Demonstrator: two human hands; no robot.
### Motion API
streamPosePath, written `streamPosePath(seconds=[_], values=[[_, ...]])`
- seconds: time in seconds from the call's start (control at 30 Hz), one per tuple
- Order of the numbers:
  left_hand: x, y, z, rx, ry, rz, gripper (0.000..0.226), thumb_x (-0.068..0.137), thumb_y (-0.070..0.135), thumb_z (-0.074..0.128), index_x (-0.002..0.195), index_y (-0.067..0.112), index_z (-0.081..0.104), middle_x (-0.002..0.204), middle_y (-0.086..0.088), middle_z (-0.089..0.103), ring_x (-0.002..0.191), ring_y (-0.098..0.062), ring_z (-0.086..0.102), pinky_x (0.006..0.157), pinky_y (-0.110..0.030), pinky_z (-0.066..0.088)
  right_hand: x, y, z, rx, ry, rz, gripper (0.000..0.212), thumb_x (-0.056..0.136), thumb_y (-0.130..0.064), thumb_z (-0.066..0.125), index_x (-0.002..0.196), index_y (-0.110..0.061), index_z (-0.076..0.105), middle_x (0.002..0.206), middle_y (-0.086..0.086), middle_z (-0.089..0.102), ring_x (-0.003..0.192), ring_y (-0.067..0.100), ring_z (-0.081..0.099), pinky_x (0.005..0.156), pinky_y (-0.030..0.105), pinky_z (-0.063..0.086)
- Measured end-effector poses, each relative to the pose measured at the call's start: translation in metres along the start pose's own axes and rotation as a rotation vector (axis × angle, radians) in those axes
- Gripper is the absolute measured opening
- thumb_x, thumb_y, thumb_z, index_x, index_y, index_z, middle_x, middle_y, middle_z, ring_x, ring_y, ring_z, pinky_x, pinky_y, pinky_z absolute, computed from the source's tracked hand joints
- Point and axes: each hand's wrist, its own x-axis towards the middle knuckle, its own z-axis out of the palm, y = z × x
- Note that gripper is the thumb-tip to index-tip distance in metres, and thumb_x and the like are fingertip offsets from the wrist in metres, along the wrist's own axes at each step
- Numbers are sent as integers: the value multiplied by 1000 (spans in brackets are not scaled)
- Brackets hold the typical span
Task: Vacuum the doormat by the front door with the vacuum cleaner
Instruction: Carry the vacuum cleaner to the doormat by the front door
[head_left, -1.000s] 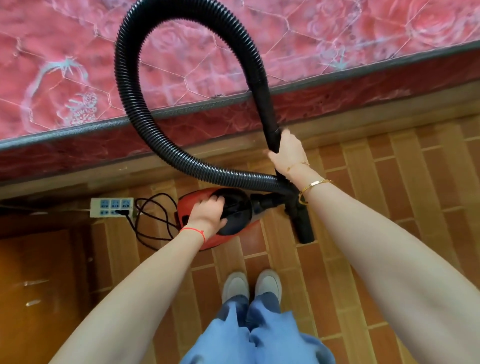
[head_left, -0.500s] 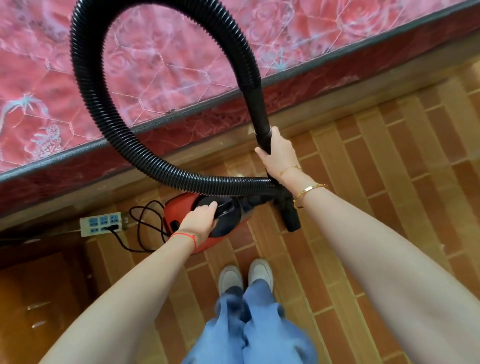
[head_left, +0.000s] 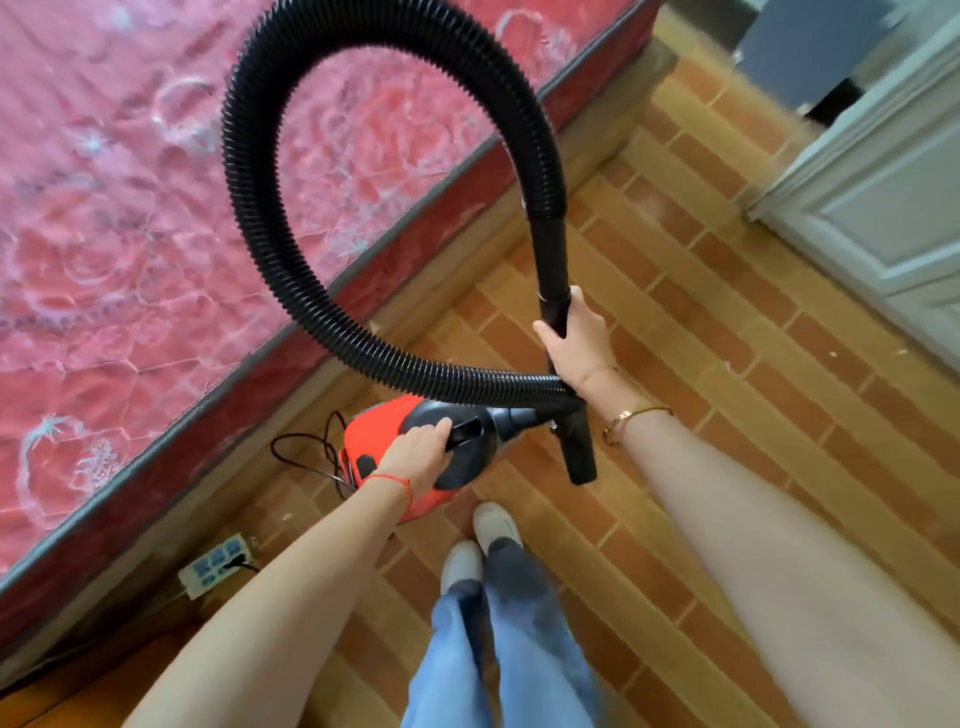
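— What do the hands hold, and what can you not see well?

— The left hand (head_left: 422, 457) grips the black handle on top of the vacuum cleaner (head_left: 410, 457), and it hides most of this handle. The right hand (head_left: 574, 338) is closed around the rigid black tube (head_left: 556, 270); the palm covers the part of the tube inside it. The whole picture is a little blurred.

— How does the vacuum cleaner look, and where is it?

— It is small, red with a black top, in the middle, just in front of the white shoes (head_left: 480, 540). A ribbed black hose (head_left: 270, 249) makes a big loop from its front, up over the bed and down to the tube. The nozzle (head_left: 579, 452) points down to the floor.

— And around it?

— On the left lies a red flowered mattress (head_left: 130, 208). A power strip (head_left: 218, 565) with a plug is on the near left, beside the bed, and a black cord (head_left: 311, 457) lies behind the cleaner. A pale door (head_left: 872, 208) is far right, cut off by the edge. I see no doormat here.
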Motion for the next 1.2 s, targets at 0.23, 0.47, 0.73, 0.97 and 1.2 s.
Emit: streamPosePath(seconds=[0.23, 0.47, 0.73, 0.97, 1.2], values=[[-19, 88, -25, 169, -50, 192, 23, 96, 17, 46, 116, 7, 44, 111, -19, 61, 100, -39, 61, 73, -41, 44, -71, 56, -91, 70, 199, 153, 23, 92, -24, 57, 108, -13, 45, 81, -1, 54, 72, 21, 54, 63, 28, 38], [-36, 177, -23, 334, -114, 390, 26, 96, 17, 48, 119, 8, 44, 111, -19, 61, 101, -39, 61, 74, -41, 44, -170, 116, -158, 93, 413, 330, 29, 93, -25, 57, 117, -15, 46, 85, 2, 58, 76, 25, 59, 66, 36, 51], [-61, 283, 16, 515, -207, 624, 35, 97, 20, 49, 128, 7, 43, 115, -18, 60, 105, -36, 59, 77, -40, 44, -295, 191, -213, 161, 629, 551, 34, 94, -27, 56, 124, -15, 45, 97, 6, 63, 78, 27, 64, 64, 41, 56], [-87, 370, 83, 644, -285, 801, 34, 94, 20, 50, 126, 11, 43, 104, -17, 63, 95, -36, 63, 79, -45, 51, -409, 253, -233, 225, 783, 720, 34, 94, -26, 57, 124, -14, 47, 96, 5, 63, 72, 21, 60, 58, 30, 46], [-116, 451, 166, 745, -368, 952, 36, 92, 18, 52, 126, 11, 43, 99, -16, 64, 91, -35, 63, 77, -48, 53, -515, 328, -248, 255, 878, 830, 30, 93, -26, 58, 120, -17, 46, 84, -2, 59, 66, 21, 62, 51, 33, 49]])
